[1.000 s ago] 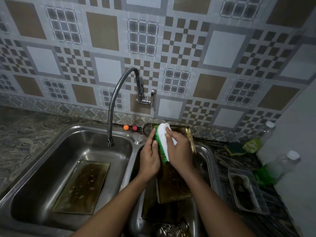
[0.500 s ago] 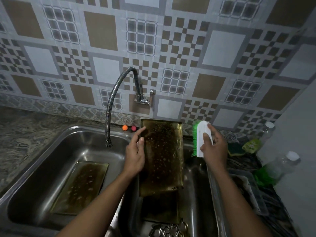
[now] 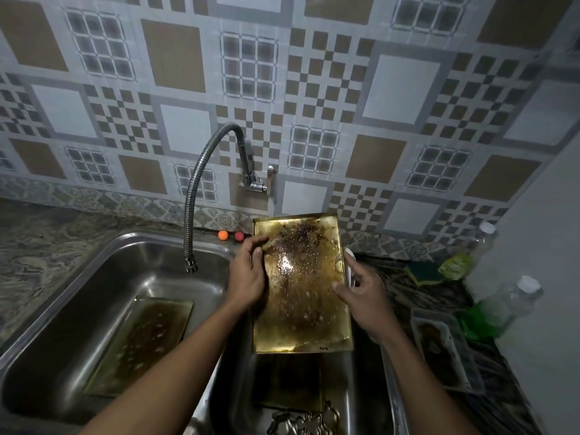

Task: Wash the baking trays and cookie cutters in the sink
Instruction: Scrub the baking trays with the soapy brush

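Brown greasy tray [image 3: 301, 309] upright, right of tap [image 3: 201, 183], far from clean: your left hand [image 3: 248, 277] grips its edge, right hand [image 3: 365, 299] grip unclear. Second tray [image 3: 141, 337] below tap, cookie cutters [image 3: 304, 422] lower right of tap, look unwashed

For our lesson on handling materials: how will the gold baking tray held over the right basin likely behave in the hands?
Probably stiff: the baking tray stands flat though the left hand grips only one edge. Likely slippery: its face glistens wet and greasy. It may tip, since the right hand, holding a brush, only touches its rim.
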Motion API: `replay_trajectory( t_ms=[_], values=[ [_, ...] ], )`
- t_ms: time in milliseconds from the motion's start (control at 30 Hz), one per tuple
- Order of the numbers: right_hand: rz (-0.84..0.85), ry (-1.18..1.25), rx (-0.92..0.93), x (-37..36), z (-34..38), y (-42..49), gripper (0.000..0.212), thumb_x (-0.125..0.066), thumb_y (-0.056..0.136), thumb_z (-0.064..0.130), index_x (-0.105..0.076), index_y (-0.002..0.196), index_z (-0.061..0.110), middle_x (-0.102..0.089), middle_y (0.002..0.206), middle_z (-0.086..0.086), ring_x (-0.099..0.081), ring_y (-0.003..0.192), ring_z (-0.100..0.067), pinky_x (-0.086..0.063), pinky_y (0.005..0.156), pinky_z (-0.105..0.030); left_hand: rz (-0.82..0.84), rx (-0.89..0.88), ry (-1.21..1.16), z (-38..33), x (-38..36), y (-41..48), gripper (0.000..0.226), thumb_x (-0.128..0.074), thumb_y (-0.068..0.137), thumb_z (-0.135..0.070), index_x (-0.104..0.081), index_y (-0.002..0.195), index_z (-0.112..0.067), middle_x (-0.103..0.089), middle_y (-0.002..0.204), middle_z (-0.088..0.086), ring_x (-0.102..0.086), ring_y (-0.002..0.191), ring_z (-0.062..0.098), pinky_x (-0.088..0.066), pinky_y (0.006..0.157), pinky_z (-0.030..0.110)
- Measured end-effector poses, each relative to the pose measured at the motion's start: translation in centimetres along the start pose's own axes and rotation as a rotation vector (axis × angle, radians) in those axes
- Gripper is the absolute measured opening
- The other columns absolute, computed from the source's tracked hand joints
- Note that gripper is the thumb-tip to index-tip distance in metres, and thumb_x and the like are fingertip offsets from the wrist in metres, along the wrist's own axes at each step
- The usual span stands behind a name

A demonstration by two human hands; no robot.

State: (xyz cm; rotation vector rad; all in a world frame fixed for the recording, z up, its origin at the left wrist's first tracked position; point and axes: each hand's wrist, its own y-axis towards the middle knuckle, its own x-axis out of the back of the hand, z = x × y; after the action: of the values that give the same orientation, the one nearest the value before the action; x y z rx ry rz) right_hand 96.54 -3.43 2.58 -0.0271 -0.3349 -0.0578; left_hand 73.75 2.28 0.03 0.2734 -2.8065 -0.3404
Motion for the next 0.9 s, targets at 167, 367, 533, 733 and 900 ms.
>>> replay_trajectory(
  t_ms=[167,367,533,733,900],
  values=[
    [-0.119,-0.148,0.136,-0.9,0.9,-0.5,0.058,-0.066,0.088,0.004,-0.054,0.137,0.033,-0.061,0.128,0.0,-0.064,0.102,-0.012,-0.051,0.078,-0.009,-0.005,0.05,0.329,-1.4,-0.7,0.1,0.049,-0.055,0.097,-0.035,-0.043,0.143,-0.027,-0.026,0.155,0.007,-0.027,0.142,0.027,-0.028,0.117,0.048],
    [-0.221,-0.374,0.301,-4.1,-0.1,-1.3,0.058,-0.061,0.088,-0.002,-0.053,0.138,0.024,-0.049,0.14,0.003,-0.045,0.129,-0.01,-0.033,0.103,-0.008,0.328,-0.029,0.017,-4.8,-3.4,-1.0,0.067,-0.051,0.093,-0.054,-0.017,0.151,-0.049,-0.036,0.156,-0.005,-0.035,0.142,0.014,-0.031,0.115,0.039],
    [-0.18,-0.491,0.42,-5.7,-0.1,-2.2,0.055,-0.066,0.082,0.004,-0.054,0.133,0.021,-0.049,0.128,0.004,-0.054,0.116,-0.018,-0.05,0.088,-0.027,0.311,0.043,-0.19,-6.0,-4.1,-2.2,0.058,-0.045,0.103,-0.033,-0.019,0.155,-0.037,-0.025,0.159,-0.011,-0.024,0.145,0.005,-0.026,0.116,0.028],
    [-0.014,-0.527,0.5,-5.4,1.1,-2.8,0.051,-0.067,0.074,0.03,-0.053,0.123,0.029,-0.049,0.118,0.012,-0.053,0.107,-0.008,-0.052,0.082,-0.031,0.156,0.121,-0.256,-5.4,-3.5,-2.1,0.05,-0.042,0.105,-0.032,-0.029,0.152,-0.039,-0.032,0.155,-0.015,-0.031,0.139,0.0,-0.028,0.113,0.025],
    [-0.007,-0.428,0.543,-5.2,2.4,-3.0,0.029,-0.065,0.076,0.026,-0.053,0.103,0.028,-0.051,0.1,0.012,-0.058,0.089,-0.007,-0.052,0.07,-0.032,0.089,0.191,-0.364,-4.2,-3.1,-1.4,0.043,-0.05,0.099,-0.037,-0.043,0.135,-0.059,-0.047,0.15,-0.005,-0.053,0.129,0.021,-0.044,0.108,0.048]
  ],
)
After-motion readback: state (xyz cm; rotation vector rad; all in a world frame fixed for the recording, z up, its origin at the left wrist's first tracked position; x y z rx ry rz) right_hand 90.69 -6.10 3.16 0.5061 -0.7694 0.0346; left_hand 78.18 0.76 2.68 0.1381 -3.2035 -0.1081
